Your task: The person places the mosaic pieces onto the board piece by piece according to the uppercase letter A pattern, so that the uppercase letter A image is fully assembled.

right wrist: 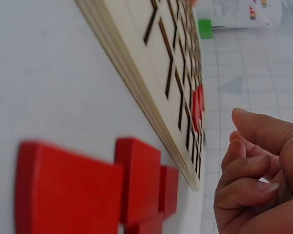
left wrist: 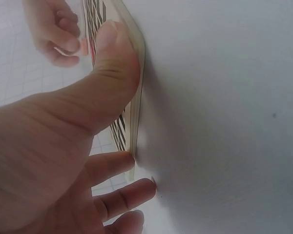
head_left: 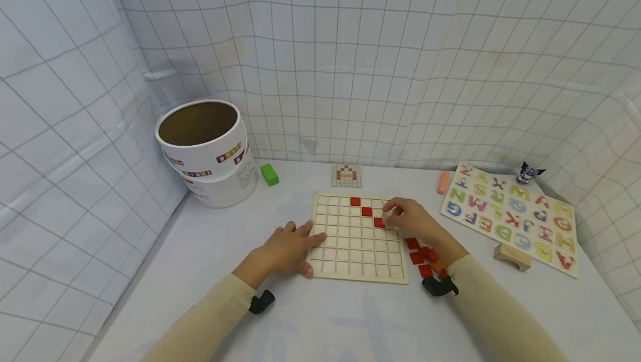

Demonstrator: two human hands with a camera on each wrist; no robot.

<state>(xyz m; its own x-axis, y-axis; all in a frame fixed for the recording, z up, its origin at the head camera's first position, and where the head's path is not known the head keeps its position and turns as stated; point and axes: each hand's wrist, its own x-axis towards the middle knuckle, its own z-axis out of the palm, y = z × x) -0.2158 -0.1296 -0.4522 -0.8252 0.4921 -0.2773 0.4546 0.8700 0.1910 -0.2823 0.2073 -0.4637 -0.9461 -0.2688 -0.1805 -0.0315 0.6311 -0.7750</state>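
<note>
White table (head_left: 225, 245), gridded board (head_left: 345, 251), alphabet puzzle (head_left: 506, 212), K (head_left: 512, 221) legible

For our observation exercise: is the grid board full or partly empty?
Partly empty: the grid board shows three red tiles, most squares bare; the right hand hides some.

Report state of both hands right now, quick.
Left hand: open, touching the board.
Right hand: closed, fingers curled above the board, nothing visible in its grip.
</note>
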